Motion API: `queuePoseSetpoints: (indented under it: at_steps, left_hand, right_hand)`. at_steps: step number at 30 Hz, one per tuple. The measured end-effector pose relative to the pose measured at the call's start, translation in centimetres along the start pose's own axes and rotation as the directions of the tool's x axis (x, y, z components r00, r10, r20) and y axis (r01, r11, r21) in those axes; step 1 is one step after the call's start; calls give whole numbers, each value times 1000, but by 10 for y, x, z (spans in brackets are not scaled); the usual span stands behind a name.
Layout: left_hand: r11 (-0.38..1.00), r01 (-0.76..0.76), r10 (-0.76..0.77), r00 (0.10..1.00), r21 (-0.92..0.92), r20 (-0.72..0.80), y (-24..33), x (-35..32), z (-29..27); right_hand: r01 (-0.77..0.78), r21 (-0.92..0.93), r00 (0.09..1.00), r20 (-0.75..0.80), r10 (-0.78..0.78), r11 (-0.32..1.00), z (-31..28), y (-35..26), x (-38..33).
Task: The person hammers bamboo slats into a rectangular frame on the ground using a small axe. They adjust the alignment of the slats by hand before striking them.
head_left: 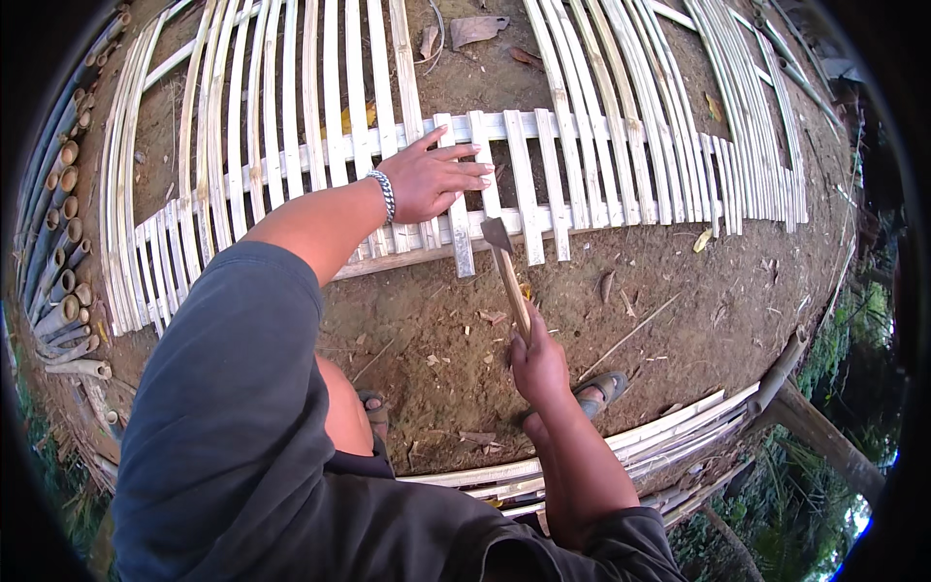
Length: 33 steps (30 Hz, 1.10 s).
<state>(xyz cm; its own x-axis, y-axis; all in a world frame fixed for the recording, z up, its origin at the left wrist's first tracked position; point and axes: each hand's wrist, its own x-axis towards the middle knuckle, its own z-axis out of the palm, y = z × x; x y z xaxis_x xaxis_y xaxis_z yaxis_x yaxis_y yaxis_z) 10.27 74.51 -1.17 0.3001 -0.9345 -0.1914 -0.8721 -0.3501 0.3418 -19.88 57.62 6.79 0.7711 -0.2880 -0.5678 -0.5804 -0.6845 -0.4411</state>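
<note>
I look down at a frame of pale slats lying on bare soil (446, 320). My left fingers (464, 168) are spread and loosely stretched, laid across the slats left of centre; they grasp nothing that I can make out. Their tips lie on a short slat (490, 201) that crosses the frame's upper rail (529, 124). A chain bracelet (386, 194) circles that wrist.

My right fingers (521, 351) are wrapped round the wooden handle of a hatchet (511, 281), a little right of centre. It slants up and to the left, its dark metal head at the lower end of the short slat; whether the two touch, I cannot tell.

The hatchet should feel heavy at the head and light in the handle, hard and rigid throughout. The bare wood looks dry enough to grip well, and the best hold is low down, where my right fingers are, clear of the metal.

The slat looks thin and light, probably stiff over its short length, springier if longer, and apt to split along the grain. Its faces may be smooth and a bit slippery, its edges sharp, so I would press it from above or pinch it by both edges.
</note>
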Motion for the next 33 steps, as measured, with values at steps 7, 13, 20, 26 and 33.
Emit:
queuePoseSetpoints:
  at_steps: [7,13,20,26,33]
  left_hand:
    - [1000,-9,9,1000,15,1,-1,-1,-1]
    - [997,20,-11,995,80,-100,0,-1,3]
    - [993,15,-15,1000,119,3,0,2,1]
    - [989,25,-29,999,148,22,-4,0,2]
    - [991,32,-38,998,133,43,0,0,-1]
  right_hand:
    - [-18,329,987,-143,68,944,4,0,-14]
    - [136,201,987,-111,-115,970,25,-10,-26]
    - [197,23,970,-147,-191,980,25,-20,-23]
    - [209,53,966,-166,-198,977,19,-21,-23]
    - [-79,-145,994,57,88,986,20,-20,-16]
